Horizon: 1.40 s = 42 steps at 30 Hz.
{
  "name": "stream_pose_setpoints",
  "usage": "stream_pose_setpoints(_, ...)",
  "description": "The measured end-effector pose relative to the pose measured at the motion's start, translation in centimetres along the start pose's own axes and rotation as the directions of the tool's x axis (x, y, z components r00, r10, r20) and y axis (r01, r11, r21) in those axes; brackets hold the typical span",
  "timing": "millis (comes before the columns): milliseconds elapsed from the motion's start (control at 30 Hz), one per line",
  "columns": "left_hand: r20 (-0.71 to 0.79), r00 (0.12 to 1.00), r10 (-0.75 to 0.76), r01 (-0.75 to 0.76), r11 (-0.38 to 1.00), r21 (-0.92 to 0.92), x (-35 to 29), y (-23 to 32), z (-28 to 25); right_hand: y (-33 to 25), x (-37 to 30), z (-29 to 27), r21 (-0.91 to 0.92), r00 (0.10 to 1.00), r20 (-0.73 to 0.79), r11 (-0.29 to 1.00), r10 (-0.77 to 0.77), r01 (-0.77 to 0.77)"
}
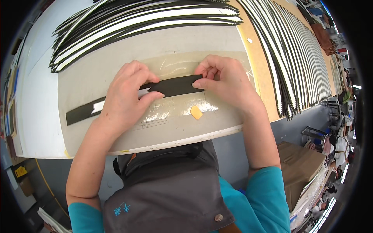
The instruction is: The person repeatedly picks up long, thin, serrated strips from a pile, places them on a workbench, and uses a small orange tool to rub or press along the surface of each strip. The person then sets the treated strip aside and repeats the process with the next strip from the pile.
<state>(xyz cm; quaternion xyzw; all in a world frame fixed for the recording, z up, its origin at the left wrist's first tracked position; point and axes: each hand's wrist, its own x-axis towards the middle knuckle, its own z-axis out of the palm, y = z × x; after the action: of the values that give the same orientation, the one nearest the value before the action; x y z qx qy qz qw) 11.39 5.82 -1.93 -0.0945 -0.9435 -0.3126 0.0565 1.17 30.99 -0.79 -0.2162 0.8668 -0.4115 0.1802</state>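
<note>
A flat black strip (176, 86) lies crosswise on the grey work surface, with a narrower white strip (98, 107) along its middle. The white strip's notched ends show on either side of my left hand. My left hand (130, 93) covers the middle of the black strip, thumb and forefinger pinching its near and far edges. At the strip's right end, my right hand (223, 79) grips the corner between thumb and fingers. A small yellow rounded piece (196, 112) lies on the surface in front of the strip, apart from both hands.
Long black-and-white strips (151, 19) are piled at the back of the table. Several more strips (291, 54) lie in a fanned row on a tan board (248, 29) to the right. A brown cardboard box (297, 163) stands below the table at the right. The table's front edge (178, 140) runs close to my body.
</note>
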Motion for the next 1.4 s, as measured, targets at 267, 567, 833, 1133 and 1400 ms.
stream_pose_setpoints(267,-0.052,0.967,0.250,-0.228,0.937,0.266,-0.9,0.4,0.0,2.5,-2.7,1.5,-0.400,0.805,-0.197,0.796,-0.559,0.455)
stream_pose_setpoints(567,-0.105,0.972,0.211,-0.198,0.973,0.120,-2.2,-0.2,2.0,2.1,-6.0,2.4,-0.453,0.883,-0.170,0.830,-0.438,0.325)
stream_pose_setpoints(833,-0.084,0.976,0.202,-0.196,0.977,0.081,-1.9,-0.6,2.0,2.3,-5.8,2.3,-0.442,0.889,-0.174,0.840,-0.424,0.314)
stream_pose_setpoints(1133,-0.039,0.981,0.188,-0.181,0.975,0.128,-1.8,-0.2,1.8,2.5,-5.7,2.3,-0.452,0.864,-0.229,0.835,-0.449,0.315)
stream_pose_setpoints(1400,-0.033,0.979,0.200,-0.192,0.967,0.167,-2.0,0.4,2.1,4.2,-5.6,3.3,-0.350,0.790,-0.353,0.854,-0.501,0.385)
